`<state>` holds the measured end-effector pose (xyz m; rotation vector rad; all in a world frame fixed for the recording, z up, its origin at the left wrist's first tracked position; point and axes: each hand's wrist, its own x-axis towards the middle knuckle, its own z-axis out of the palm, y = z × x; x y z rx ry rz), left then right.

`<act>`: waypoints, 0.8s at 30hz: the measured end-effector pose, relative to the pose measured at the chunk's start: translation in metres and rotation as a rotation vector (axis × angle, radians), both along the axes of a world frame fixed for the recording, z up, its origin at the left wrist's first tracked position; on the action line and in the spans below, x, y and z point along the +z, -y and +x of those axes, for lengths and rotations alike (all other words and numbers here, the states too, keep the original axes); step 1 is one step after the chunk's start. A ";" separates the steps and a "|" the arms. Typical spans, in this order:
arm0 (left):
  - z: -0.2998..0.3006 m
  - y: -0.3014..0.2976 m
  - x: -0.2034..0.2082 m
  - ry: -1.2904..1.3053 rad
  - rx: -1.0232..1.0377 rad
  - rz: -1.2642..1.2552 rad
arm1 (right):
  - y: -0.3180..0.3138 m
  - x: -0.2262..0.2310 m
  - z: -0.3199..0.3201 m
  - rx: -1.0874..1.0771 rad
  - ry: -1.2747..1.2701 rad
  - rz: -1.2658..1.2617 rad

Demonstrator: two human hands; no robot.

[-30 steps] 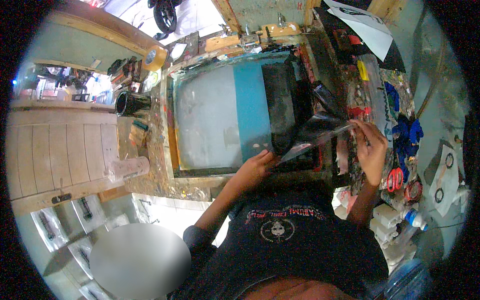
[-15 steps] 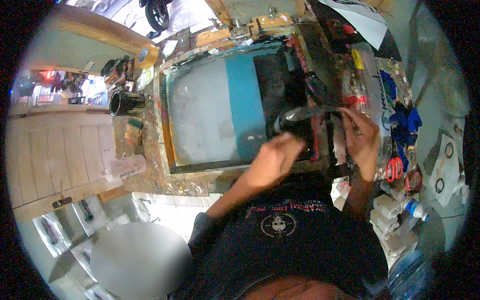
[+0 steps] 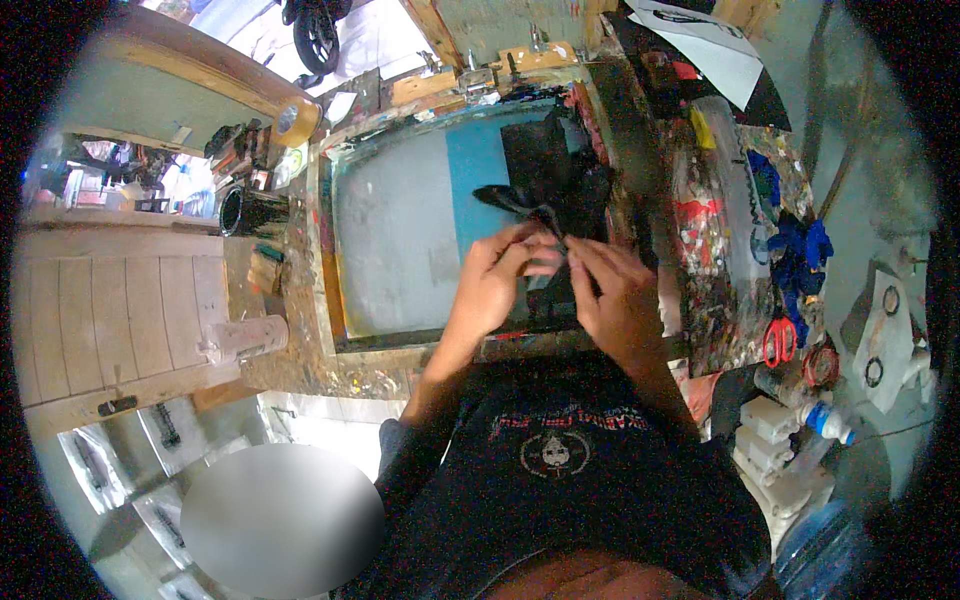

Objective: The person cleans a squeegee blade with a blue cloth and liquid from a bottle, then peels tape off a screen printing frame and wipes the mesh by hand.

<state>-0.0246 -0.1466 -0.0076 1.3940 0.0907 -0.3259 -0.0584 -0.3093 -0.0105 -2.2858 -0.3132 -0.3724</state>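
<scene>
A dark, glossy, flexible strip [image 3: 508, 200] sticks up from between my two hands, bent and partly crumpled. My left hand [image 3: 500, 265] pinches its lower end. Fingertips of my right hand [image 3: 612, 285] meet the left ones on the same strip from the other side. Whether it is tape or plastic film I cannot tell. Both hands are above the right part of a framed screen [image 3: 395, 220], whose surface shows a wide grey area, a teal band [image 3: 480, 160] and a black covering [image 3: 535, 150]. The fingers hide the strip's pinched end.
Left of the frame stand a dark cup [image 3: 240, 210], a tape roll [image 3: 297, 122] and a clear plastic bottle [image 3: 250, 338] lying on its side. Red-handled scissors [image 3: 780, 342] and a blue cloth [image 3: 800, 250] lie right. Metal clamps [image 3: 480, 75] line the far edge.
My right hand has come left from beyond the frame's right edge to meet my left hand, which moved slightly left. The strip, stretched between them before, now stands bunched up at their fingertips.
</scene>
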 end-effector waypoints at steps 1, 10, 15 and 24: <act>-0.002 0.000 0.003 -0.047 0.038 -0.096 | -0.003 0.001 -0.002 0.019 0.018 -0.055; -0.005 -0.017 -0.020 0.276 0.019 0.380 | -0.028 0.006 -0.005 0.085 0.028 -0.122; -0.009 -0.019 -0.012 0.226 0.098 0.370 | 0.002 0.004 0.018 0.213 -0.045 0.082; -0.021 -0.027 -0.010 0.355 0.102 0.528 | 0.070 -0.027 0.152 0.160 -0.009 -0.486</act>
